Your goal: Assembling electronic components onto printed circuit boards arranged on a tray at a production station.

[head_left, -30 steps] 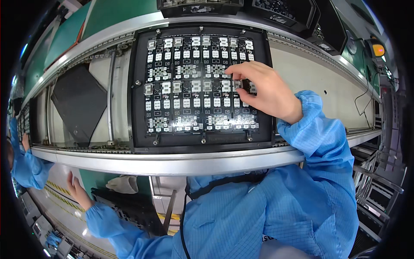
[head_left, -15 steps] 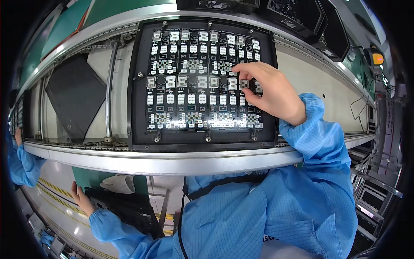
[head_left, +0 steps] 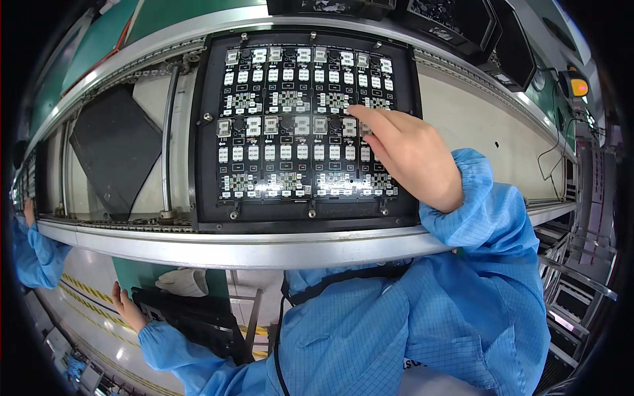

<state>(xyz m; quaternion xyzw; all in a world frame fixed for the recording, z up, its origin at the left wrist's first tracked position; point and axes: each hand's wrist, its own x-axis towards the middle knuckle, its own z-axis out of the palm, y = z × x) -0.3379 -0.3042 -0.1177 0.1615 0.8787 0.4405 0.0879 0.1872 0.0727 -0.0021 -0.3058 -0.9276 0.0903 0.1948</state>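
Note:
A black carrier frame (head_left: pixel 205 165) lies on the conveyor and holds a panel of small circuit boards (head_left: pixel 290 145) with rows of white parts. My right hand (head_left: pixel 409 155) lies over the panel's right side. Its fingertips are pressed together on a part in the middle row, near the panel's upper centre. Whether they pinch a small piece is hidden. My left hand (head_left: pixel 125 307) hangs low at the left, below the conveyor, fingers spread on the rim of a black bin (head_left: pixel 191 320).
The conveyor's metal front rail (head_left: pixel 251 247) runs across the view. A second black plate (head_left: pixel 115 148) sits left of the carrier. A co-worker's blue sleeve (head_left: pixel 33 254) reaches the rail at far left. Dark machines (head_left: pixel 475 26) and an orange lamp (head_left: pixel 579 86) stand behind.
My right hand slid left along the panel, from its right edge toward the upper centre. My left hand stayed at the black bin.

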